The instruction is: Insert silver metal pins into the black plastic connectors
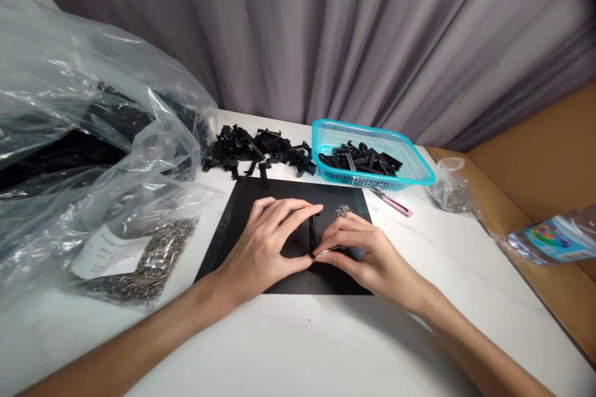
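Observation:
Between the thumb and forefinger of my left hand (265,242) is a narrow black plastic part (312,232), gripped by its two ends over a black mat (284,282). My right hand (365,248) pinches a thin, shiny metal tool (331,249), whose kind I cannot make out because the fingers cover most of it. Its tip meets the near end of the plastic part, beside my left thumb. A small heap of metal pins or screws (343,210) lies on the mat just beyond my right hand.
Loose black parts (251,147) lie piled behind the mat. Right of them stands a blue basket (419,167) with more parts, a pink-handled cutter (395,203) before it. Bags of small metal pieces (162,254) flank the mat; a bottle (554,239) and cardboard (535,136) are at right.

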### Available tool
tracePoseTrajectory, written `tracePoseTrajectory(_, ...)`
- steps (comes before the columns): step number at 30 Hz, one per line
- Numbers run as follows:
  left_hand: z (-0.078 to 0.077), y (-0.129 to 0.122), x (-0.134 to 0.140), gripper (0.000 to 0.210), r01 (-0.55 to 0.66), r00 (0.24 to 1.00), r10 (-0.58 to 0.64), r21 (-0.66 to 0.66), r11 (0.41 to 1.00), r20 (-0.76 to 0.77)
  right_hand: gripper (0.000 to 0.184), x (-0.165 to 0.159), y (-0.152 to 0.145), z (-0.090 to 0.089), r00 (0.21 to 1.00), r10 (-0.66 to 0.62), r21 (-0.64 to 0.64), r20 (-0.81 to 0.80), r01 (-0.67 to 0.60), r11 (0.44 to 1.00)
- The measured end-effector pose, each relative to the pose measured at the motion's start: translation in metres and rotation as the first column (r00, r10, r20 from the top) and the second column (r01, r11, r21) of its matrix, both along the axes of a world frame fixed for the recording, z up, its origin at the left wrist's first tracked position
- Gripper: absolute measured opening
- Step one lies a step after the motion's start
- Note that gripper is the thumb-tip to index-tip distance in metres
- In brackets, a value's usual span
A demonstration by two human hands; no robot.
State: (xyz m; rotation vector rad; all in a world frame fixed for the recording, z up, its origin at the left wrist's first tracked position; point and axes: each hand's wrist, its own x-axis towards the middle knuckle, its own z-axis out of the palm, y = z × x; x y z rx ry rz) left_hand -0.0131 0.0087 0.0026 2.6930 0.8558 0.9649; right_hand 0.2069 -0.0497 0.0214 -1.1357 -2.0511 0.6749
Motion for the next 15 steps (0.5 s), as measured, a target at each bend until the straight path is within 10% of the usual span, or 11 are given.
tracePoseTrajectory(8, -0.0050, 0.0000, -0.0007, 0.059, 0.042, 0.999, -0.041, -0.055, 0.998, 0.017, 0.021, -0.0003, -0.0053, -0.0027, 0.979, 0.008, 0.147, 0.205, -0.039, 0.988)
tracePoseTrajectory(15, -0.0010, 0.0029, -0.0016, 0.066, 0.075, 0.989, -0.047, -0.200, 0.977, 0.143, 0.010, -0.0009, -0.0023, 0.0014, 0.992, -0.059, -0.045, -0.111, 0.055, 0.997)
